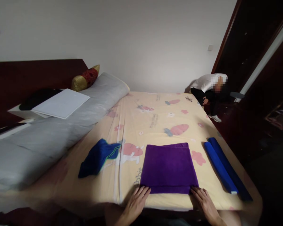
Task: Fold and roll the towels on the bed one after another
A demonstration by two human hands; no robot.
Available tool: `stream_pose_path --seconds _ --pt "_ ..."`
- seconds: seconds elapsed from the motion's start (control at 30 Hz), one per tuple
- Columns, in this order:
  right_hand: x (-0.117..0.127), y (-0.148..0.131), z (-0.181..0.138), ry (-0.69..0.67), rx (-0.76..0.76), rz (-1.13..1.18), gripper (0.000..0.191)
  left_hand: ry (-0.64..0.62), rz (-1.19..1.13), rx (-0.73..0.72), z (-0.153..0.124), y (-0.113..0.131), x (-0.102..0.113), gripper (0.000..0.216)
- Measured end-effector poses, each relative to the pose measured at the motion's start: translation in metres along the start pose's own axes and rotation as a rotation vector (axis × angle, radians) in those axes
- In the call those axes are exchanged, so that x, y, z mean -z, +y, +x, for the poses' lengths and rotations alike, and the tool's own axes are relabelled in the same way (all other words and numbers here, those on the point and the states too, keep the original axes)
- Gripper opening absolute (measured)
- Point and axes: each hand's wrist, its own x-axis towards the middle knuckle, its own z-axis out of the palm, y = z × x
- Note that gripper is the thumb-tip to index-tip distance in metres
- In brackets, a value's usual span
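- The purple towel (168, 168) lies folded into a flat rectangle on the yellow patterned bed sheet (155, 125), close to the near edge of the bed, directly ahead of both hands
- The left hand (136, 202) lies palm down with fingers stretched out and slightly spread; its fingertips touch the towel's near left corner and grip nothing
- The right hand (204, 201) is likewise flat and open, fingertips at the near right corner (so the towel's near edge runs between the two hands)
- A crumpled blue cloth (96, 157) lies to the towel's left, apart from it
- A folded blue towel (223, 169) lies to its right, near the bed's edge
- A grey bolster (49, 131) runs along the left, with a white board (61, 103) on it
- A person (208, 84) crouches at the far right corner
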Motion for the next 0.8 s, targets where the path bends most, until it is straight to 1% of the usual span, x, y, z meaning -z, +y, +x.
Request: stream_pose_path --seconds 0.1,0.17,0.23,0.3,0.37,0.4,0.43,0.5,0.57,0.63,0.7,0.73,0.8 --pt "0.01 -0.001 0.015 -0.006 -0.03 0.075 0.049 -0.05 -0.105 0.065 0.016 -0.002 0.0 0.063" --pt "0.018 -0.002 0.03 0.001 -0.072 0.099 0.043 -0.094 -0.198 0.18 0.031 -0.004 0.003 0.053" --pt "0.023 -0.005 0.047 0.028 -0.143 0.074 0.036 -0.136 -0.255 0.336 0.048 -0.004 0.006 0.042" --pt "0.021 -0.011 0.064 0.094 -0.236 -0.003 0.03 -0.155 -0.25 0.464 0.063 -0.001 0.007 0.037" --pt "0.014 -0.023 0.08 0.169 -0.307 -0.077 0.03 -0.143 -0.213 0.528 0.078 0.009 0.004 0.04" --pt "0.009 -0.031 0.087 0.206 -0.315 -0.094 0.033 -0.131 -0.194 0.545 0.084 0.018 0.0 0.043" --pt "0.004 -0.041 0.093 0.236 -0.299 -0.088 0.037 -0.116 -0.186 0.553 0.09 0.028 -0.004 0.045" --pt "-0.006 -0.063 0.104 0.267 -0.21 -0.023 0.043 -0.073 -0.207 0.535 0.101 0.053 -0.014 0.046" --pt "-0.014 -0.084 0.112 0.258 -0.108 0.069 0.039 -0.018 -0.261 0.477 0.11 0.077 -0.024 0.046" --pt "-0.017 -0.096 0.117 0.234 -0.062 0.124 0.029 0.021 -0.309 0.412 0.115 0.092 -0.03 0.045" --pt "-0.015 -0.096 0.118 0.232 -0.054 0.125 0.022 0.022 -0.32 0.364 0.115 0.093 -0.03 0.041" --pt "-0.013 -0.091 0.117 0.236 -0.054 0.117 0.021 0.014 -0.314 0.341 0.113 0.088 -0.028 0.038" --pt "-0.007 -0.072 0.108 0.251 -0.061 0.1 0.023 0.006 -0.276 0.297 0.103 0.069 -0.022 0.035"
